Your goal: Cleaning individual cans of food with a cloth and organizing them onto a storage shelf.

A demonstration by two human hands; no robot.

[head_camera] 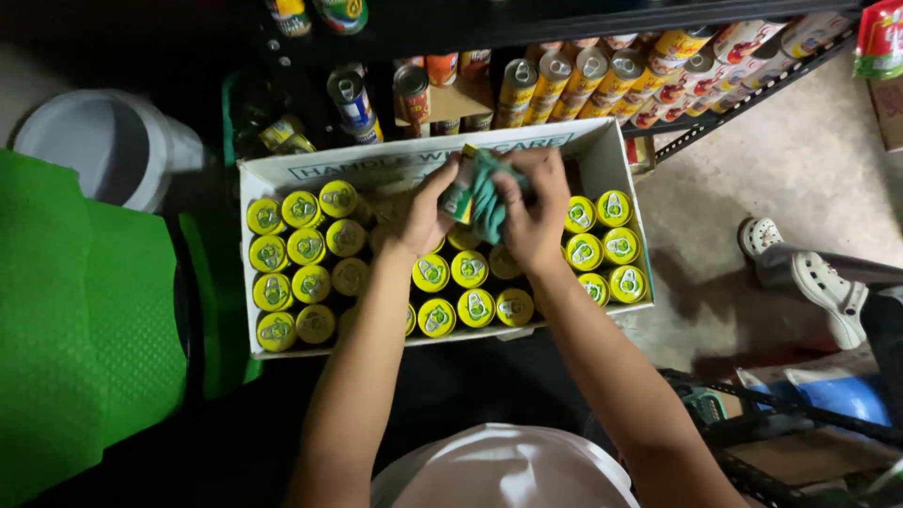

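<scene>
Both hands meet over the far middle of an open white cardboard box (282,174) packed with upright yellow-topped cans (303,246). The left hand (425,214) has its fingers curled around a single can (458,193) with a green and yellow side, lifted above the rows and tilted, its top toward the far wall of the box. The right hand (534,212) is closed on a bunched teal cloth (489,202), pressing it against the side of that can; thumb and fingers are drawn in tight, with no spread between them. Cloth and can touch, and the 2 hands sit just beside each other, knuckles nearly meeting.

Under the hands, near the far edge of the box, a patch of bare cardboard shows where no can tops are visible. The can rows fill the left half and the right end of the box, up to its near edge.

Beyond the far wall of the box, a dark shelf (752,94) carries more cans lying on their sides. A white bucket (113,141) stands off the far left corner, and a green sheet (75,310) lies along the left side. At the right, another person's white shoes (818,277) rest on the floor.
</scene>
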